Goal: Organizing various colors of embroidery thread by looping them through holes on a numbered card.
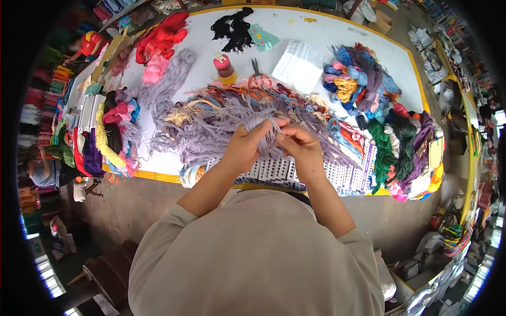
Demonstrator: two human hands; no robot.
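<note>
Both my hands meet over the near middle of the table. My left hand (pixel 246 143) is closed round a bunch of greyish-purple thread (pixel 257 117), its thumb pressed on the strands. My right hand (pixel 303 150) pinches with thumb and fingertips at the right side of the same bunch; strands run to it. Under and around them spreads a heap of loose thread (pixel 205 134), mostly greyish purple with orange, blue and cream lengths. White cards with rows of punched holes (pixel 276 169) stick out from the heap toward me, partly hidden by my forearms.
On the white table (pixel 205 68) lie scissors (pixel 256 68), a red and yellow bottle (pixel 223 68), a paper sheet (pixel 298 66) and black thread (pixel 233 29). Coloured skeins (pixel 361 79) are piled right; red thread (pixel 163 37) lies far left. A person in red (pixel 90 46) is beyond the left edge.
</note>
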